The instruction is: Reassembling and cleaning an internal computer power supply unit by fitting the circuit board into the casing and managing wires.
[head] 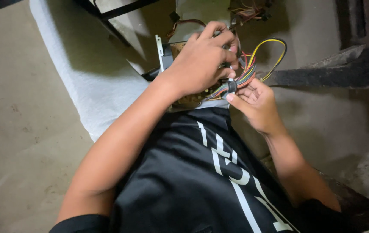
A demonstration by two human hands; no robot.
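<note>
Your left hand [201, 60] lies curled over the circuit board [193, 98] in your lap, fingers bent onto the wires [247, 71]. Your right hand [255, 103] pinches the banded bundle of those coloured wires just beside the board's edge.

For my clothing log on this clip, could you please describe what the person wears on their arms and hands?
Both hands, left and right, are bare: no gloves, rings or watch visible. The forearms are uncovered; black short sleeves show only at the upper arms. They match the black shirt, which bears large white markings.
</note>
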